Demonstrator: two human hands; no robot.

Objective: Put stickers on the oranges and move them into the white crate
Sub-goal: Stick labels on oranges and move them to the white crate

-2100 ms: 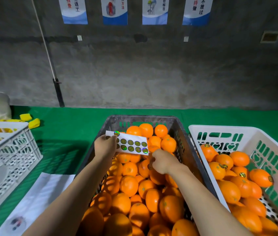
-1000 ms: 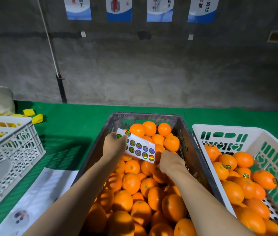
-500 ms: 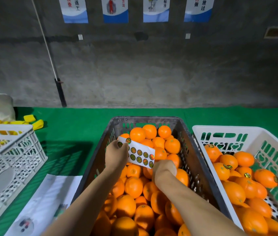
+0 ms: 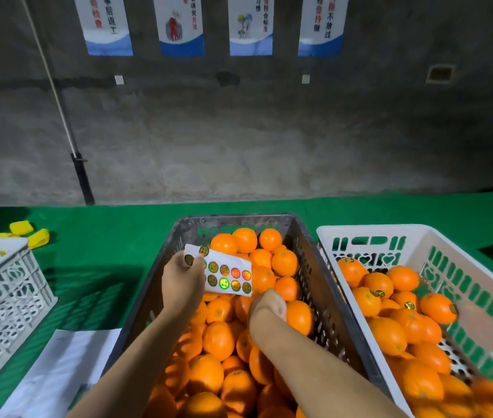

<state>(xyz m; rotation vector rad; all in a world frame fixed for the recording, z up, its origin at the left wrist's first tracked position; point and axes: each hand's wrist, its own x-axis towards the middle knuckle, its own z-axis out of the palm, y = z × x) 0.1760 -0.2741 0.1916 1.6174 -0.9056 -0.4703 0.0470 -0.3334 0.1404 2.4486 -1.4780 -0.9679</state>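
**Sticker sheet held over the grey crate, right fingers out of sight**

The right hand (image 4: pixel 267 306) is bent down at the wrist into the grey crate (image 4: pixel 314 285), its back to the camera, so its fingers are hidden; whether they hold an orange or a sticker cannot be told. The near end of the grey crate is cut off by the bottom edge, and the near right corner of the white crate (image 4: pixel 456 248) is blurred.

The sheet (image 4: pixel 227 274) hangs above the far half of the grey crate, just beyond the right hand and apart from it. The left hand (image 4: pixel 182 283) pinches the sheet's left end, thumb on its face covering some stickers, fingers curled behind it. 2 rows of round shiny stickers show on the exposed part.

Both forearms reach in from the near edge over the grey crate, the left one straight, the right one angled in from the right.

Oranges (image 4: pixel 219 340) fill the grey crate. Right of the grey crate, touching it, the white crate holds more oranges, several with stickers. The crates sit on a green counter (image 4: pixel 103 236).
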